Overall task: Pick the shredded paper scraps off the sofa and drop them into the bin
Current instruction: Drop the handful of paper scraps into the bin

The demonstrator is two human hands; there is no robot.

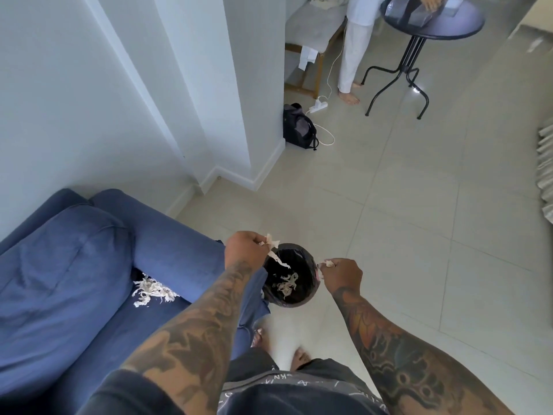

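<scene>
Head view, items in order.

1. My left hand (244, 250): fingers curled, pinching a strip of shredded paper (276, 255) that dangles over the bin (309, 296). The strip's long axis slants down and away from my knuckles toward the bin's middle, free end lowest.

2. My right hand (341, 275): clenched on a small wad of scraps (328, 263) at the bin's far rim.

3. Bin: black-lined, on the floor directly below and between both hands, with some scraps already at the bottom.

4. Sofa (74, 265): blue, outside my left forearm. A remaining pile (152, 292) sits on the seat (so the job is unfinished, I judge).

Handling note: loosen both grips only while centred over the opening, since light strips drift; the right hand's wad hangs close to the edge, so I would bring it inward first.
</scene>
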